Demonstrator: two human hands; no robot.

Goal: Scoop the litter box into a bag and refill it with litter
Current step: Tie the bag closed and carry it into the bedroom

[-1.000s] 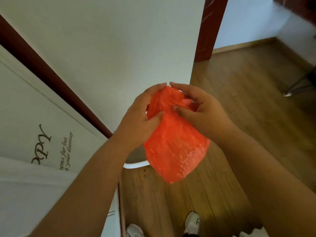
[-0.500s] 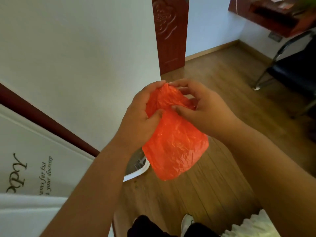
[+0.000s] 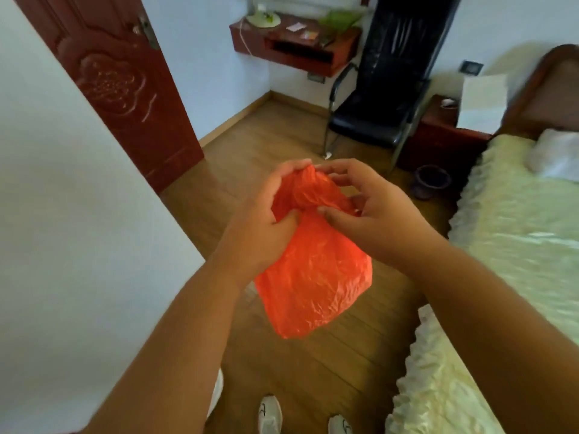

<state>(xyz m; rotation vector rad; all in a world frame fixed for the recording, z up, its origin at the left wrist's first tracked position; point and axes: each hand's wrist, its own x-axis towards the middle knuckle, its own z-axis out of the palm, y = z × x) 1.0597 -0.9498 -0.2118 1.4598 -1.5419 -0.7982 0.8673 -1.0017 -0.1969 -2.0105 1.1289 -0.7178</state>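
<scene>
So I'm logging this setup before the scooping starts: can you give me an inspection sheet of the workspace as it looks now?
Surface: wooden floor, bare where it shows.
Job's things: orange bag held up at its gathered top; litter box, scoop and litter not in view.
Clutter: small dark pot on the floor by the bed.
Hands: left hand and right hand both grip the bag's top, fingers curled.
Cables: a white cord hangs from the wall shelf.
Surroundings: red door, black chair, nightstand, white walls.
</scene>
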